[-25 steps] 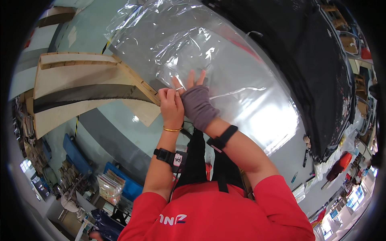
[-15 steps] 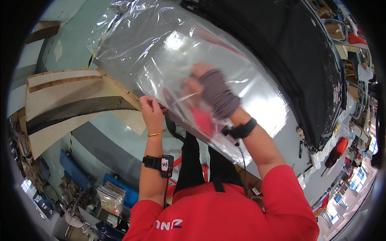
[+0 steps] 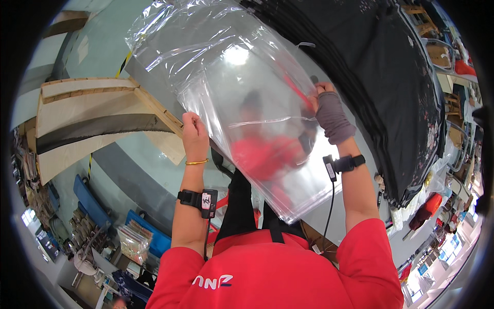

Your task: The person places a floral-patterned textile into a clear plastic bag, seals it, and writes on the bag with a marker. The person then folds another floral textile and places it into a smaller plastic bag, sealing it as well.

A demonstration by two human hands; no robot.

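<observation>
I hold a large clear plastic bag (image 3: 242, 103) up in front of me with both hands. My left hand (image 3: 194, 135) pinches its left edge, a gold bangle and a black wrist device on that arm. My right hand (image 3: 325, 105), in a grey fingerless wrist wrap, grips the bag's right edge near a thin red strip (image 3: 297, 88). The glossy film reflects red clothing at its middle. Behind the bag lies a stack of black fabric (image 3: 391, 87) on a grey table (image 3: 355, 134).
A wooden pallet-like frame (image 3: 98, 118) stands at the left. Blue crates (image 3: 92, 201) and bundles of packaged goods (image 3: 135, 242) sit low at the left. Red and clear packages (image 3: 427, 206) lie at the right table edge.
Both hands started close together low on the bag. They have spread apart, the right hand going up and to the right, and the bag now hangs lifted and stretched between them.
</observation>
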